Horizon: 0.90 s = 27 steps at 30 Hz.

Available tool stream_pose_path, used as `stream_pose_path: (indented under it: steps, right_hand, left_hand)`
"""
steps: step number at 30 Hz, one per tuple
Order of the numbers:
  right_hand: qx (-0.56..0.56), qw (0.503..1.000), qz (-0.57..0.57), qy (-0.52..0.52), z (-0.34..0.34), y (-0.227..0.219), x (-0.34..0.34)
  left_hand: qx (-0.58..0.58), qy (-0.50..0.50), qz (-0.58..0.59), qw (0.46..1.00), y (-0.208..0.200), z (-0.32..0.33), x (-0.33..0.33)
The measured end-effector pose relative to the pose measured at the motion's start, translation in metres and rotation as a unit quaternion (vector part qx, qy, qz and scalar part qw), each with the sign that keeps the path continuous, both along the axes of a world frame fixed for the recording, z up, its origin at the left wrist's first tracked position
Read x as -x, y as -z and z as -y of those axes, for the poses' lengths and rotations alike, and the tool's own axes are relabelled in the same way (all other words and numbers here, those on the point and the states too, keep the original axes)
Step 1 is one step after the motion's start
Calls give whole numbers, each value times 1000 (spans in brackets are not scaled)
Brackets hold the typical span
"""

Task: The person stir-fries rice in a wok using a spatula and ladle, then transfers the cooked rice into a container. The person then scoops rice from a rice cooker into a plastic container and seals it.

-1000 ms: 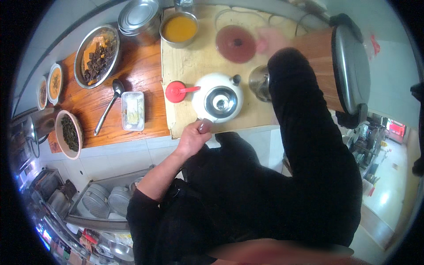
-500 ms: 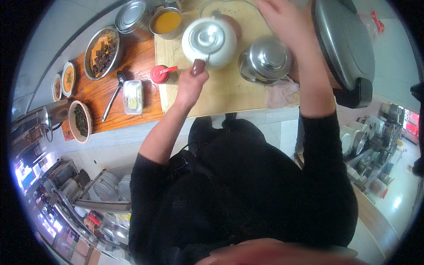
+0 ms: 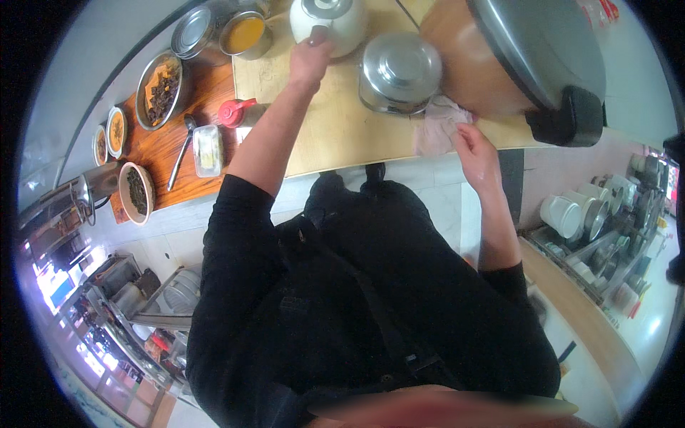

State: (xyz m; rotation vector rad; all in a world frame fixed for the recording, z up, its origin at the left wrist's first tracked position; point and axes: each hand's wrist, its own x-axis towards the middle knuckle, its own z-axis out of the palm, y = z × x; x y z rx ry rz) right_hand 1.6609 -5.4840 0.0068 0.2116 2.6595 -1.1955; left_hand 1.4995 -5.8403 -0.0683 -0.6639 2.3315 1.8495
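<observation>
My left hand [image 3: 310,65] is wrapped round the brown handle [image 3: 319,36] of a white kettle [image 3: 342,36] with a steel lid. The kettle is at the far edge of the view, partly cut off. By the table's front edge, my right hand [image 3: 478,158] has its fingers drawn together at the right edge of a crumpled pale pink cloth [image 3: 435,132]; they seem to pinch it. A lidded steel pot [image 3: 401,71] stands just behind the cloth. To the right of both is a large brown cooker [image 3: 464,64] with a grey lid and a black latch.
Left on the wooden counter [image 3: 171,160] are a red-capped bottle [image 3: 234,113], a clear tub [image 3: 207,151], a ladle [image 3: 181,153], a bowl of dark leaves [image 3: 135,192], a steel bowl of dark chunks [image 3: 160,93] and a pan of orange liquid [image 3: 246,34]. Racks of dishes [image 3: 585,214] stand right.
My right hand has come back from the far side, near the cooker, to the cloth at the table's front edge. The left hand keeps its hold on the kettle handle. The whole view has shifted.
</observation>
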Motion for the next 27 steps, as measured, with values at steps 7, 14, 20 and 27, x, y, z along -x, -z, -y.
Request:
stream_pose_path:
  steps: [7,14,20,27]
  right_hand:
    - [12,998,-26,-49,10,28,26]
    - [17,998,-42,-36,12,15,52]
    - [39,999,-2,6,14,33,60]
    - [308,940,106,101,20,51,61]
  left_hand:
    - [-18,-11,26,999,-14,17,4]
    - [-2,-12,38,999,2,19,-4]
    - [-38,29,21,999,20,24,5]
    - [59,35,96,993,-23,20,-148]
